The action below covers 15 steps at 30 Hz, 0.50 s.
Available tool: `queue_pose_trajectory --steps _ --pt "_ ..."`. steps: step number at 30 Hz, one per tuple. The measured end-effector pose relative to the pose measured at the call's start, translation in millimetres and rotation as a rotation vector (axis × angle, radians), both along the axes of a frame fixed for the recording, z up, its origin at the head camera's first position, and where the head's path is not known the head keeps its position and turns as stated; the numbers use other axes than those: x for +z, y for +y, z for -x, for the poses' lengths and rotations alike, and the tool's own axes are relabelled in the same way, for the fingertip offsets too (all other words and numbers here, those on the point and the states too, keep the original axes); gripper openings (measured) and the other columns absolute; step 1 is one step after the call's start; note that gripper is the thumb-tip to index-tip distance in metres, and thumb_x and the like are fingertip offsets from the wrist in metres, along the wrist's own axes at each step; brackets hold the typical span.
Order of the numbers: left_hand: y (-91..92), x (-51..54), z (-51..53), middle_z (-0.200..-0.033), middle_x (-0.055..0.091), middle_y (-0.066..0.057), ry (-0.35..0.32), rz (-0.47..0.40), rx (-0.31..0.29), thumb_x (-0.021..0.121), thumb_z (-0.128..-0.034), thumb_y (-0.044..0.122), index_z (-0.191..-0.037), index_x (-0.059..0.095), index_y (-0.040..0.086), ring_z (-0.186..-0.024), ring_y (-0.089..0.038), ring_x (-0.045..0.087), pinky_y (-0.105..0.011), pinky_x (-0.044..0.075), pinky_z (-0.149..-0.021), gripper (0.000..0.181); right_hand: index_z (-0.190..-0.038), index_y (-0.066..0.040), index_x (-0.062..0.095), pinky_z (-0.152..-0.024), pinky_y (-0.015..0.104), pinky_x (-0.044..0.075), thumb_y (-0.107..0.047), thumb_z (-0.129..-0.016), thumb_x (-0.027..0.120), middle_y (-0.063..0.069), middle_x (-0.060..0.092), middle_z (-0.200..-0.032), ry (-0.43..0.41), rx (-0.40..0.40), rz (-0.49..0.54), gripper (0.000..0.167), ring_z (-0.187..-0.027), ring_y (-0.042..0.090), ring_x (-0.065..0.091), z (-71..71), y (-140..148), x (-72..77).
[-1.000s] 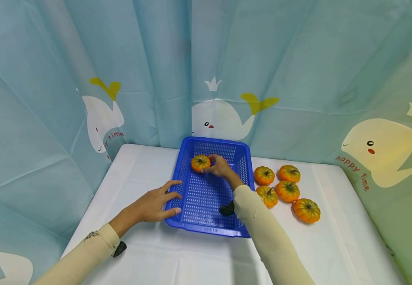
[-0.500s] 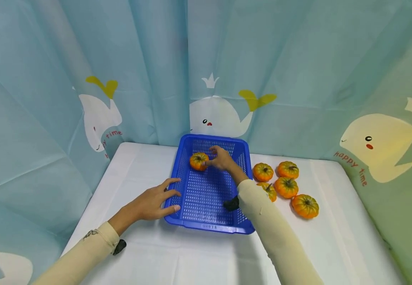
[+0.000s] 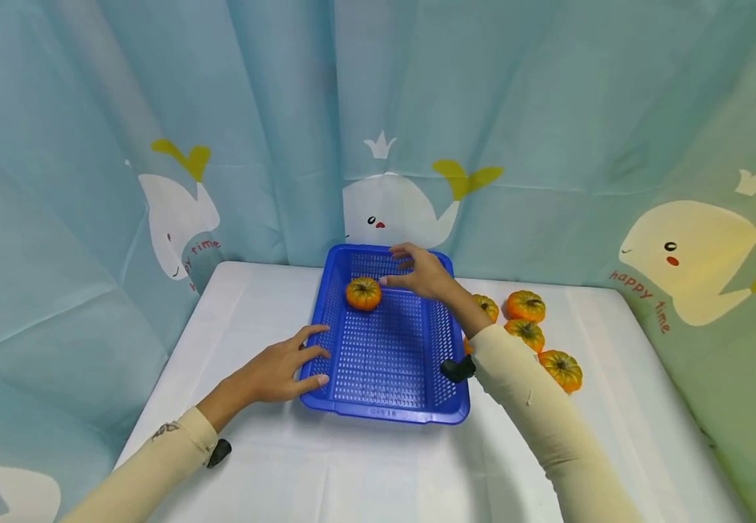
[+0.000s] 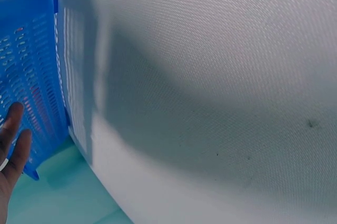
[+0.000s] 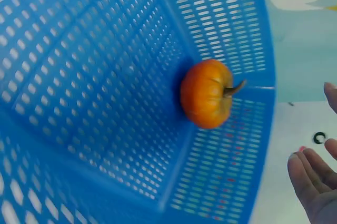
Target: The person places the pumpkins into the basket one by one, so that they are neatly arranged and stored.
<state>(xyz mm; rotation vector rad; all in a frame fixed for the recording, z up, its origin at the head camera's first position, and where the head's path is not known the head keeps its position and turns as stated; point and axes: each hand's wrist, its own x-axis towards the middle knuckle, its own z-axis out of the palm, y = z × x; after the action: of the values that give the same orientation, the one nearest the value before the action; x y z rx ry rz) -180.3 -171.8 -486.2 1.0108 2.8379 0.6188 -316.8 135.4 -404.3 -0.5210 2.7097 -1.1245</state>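
A small orange pumpkin with a green-streaked top sits in the back left corner of the blue perforated basket. In the right wrist view the pumpkin shows its stem and rests near the basket walls. My right hand hovers over the basket's back right part, fingers spread and apart from the pumpkin. At the basket's left rim my left hand lies with fingers loosely extended against the side. The left wrist view shows only part of that hand beside the basket wall.
Several more pumpkins lie on the white table right of the basket, some partly hidden by my right arm. A light blue curtain with whale prints hangs behind the table and along its sides.
My right hand has let go of the pumpkin and moved up and right, away from it. The pumpkin stays in the basket's corner. The left hand keeps its place at the rim.
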Motion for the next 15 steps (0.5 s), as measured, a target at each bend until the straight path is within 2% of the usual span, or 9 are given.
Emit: queue_pose_trajectory --steps 6,11,15 --pt "0.0 0.1 -2.4 -0.161 0.031 -0.009 -0.007 0.002 0.006 0.056 -0.0958 0.056 -0.129 0.064 0.020 -0.121 -0.036 0.061 -0.051 0.056 -0.095 0.050 -0.144 -0.008 0.048 -0.102 0.054 0.051 -0.030 -0.089 0.078 0.017 0.054 -0.144 0.043 0.011 0.022 0.066 -0.129 0.036 0.055 -22.6 16.1 17.2" --pt "0.8 2.4 -4.1 -0.162 0.031 -0.010 -0.026 0.011 0.010 0.055 -0.0957 0.057 -0.130 0.064 0.020 -0.125 -0.037 0.060 -0.052 0.056 -0.095 0.052 -0.144 -0.008 0.049 -0.100 0.052 0.053 -0.033 -0.090 0.076 0.015 0.054 -0.144 0.050 0.004 0.032 0.065 -0.127 0.036 0.057 -39.9 38.5 20.3" --pt "1.7 2.9 -3.2 -0.161 0.031 -0.009 -0.007 0.013 0.009 0.055 -0.0958 0.057 -0.129 0.064 0.021 -0.124 -0.036 0.060 -0.051 0.056 -0.095 0.050 -0.143 -0.010 0.049 -0.098 0.052 0.054 -0.034 -0.091 0.075 0.014 0.053 -0.144 0.053 -0.044 0.034 0.063 -0.126 0.037 0.058 -53.0 57.8 20.0"
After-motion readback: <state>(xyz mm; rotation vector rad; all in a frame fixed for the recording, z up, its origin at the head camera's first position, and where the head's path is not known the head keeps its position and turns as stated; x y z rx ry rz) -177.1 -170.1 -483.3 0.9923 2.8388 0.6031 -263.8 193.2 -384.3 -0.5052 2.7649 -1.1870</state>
